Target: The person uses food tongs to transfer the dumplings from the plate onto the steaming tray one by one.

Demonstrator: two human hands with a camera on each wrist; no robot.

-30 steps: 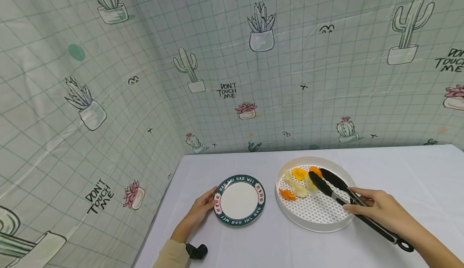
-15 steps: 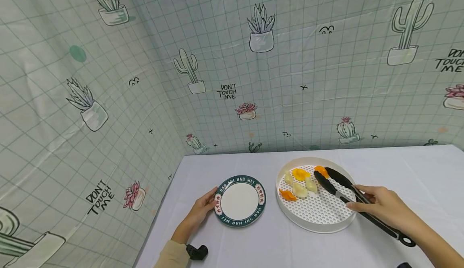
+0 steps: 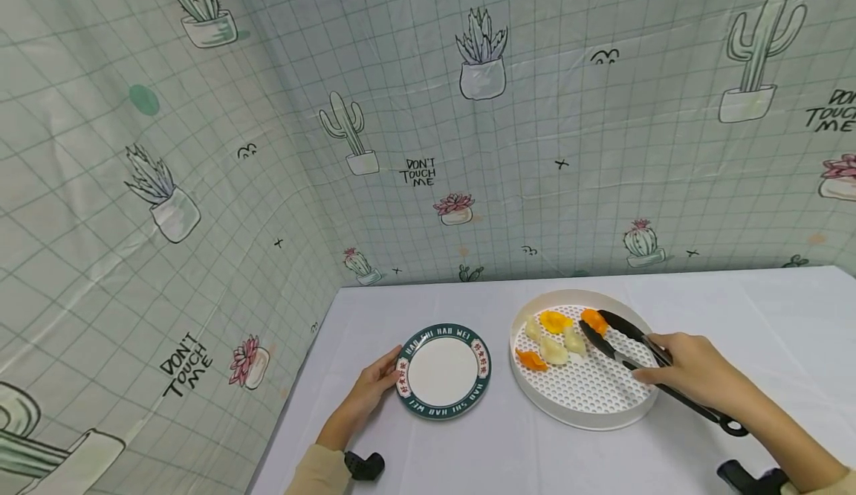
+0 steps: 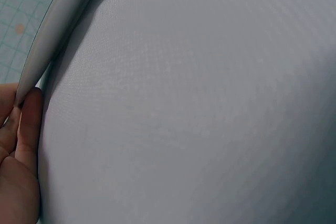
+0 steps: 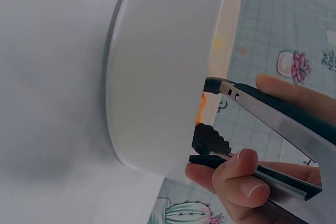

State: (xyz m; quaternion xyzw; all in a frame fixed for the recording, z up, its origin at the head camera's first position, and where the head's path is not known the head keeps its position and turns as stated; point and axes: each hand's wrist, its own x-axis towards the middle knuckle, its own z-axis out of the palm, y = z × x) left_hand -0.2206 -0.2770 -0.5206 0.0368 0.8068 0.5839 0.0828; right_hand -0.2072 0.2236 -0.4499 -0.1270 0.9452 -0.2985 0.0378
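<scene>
My left hand pinches the left rim of a round white plate with a green lettered border. In the left wrist view, the thumb and fingers lie on either side of the plate edge. My right hand grips black and silver tongs over a round white perforated tray. The tong tips stand on both sides of an orange dumpling-like piece; whether they squeeze it I cannot tell. The right wrist view shows the tongs beyond the tray wall, which hides most of the food.
Several more dumpling-like pieces lie in the tray: a yellow one, pale ones such as this piece, and another orange one. A white cloth covers the table. A cactus-print curtain hangs behind and at the left.
The orange piece between the tong tips has shifted a little to the right. The right hand and tong handles have swung slightly. The left hand and plate stay put.
</scene>
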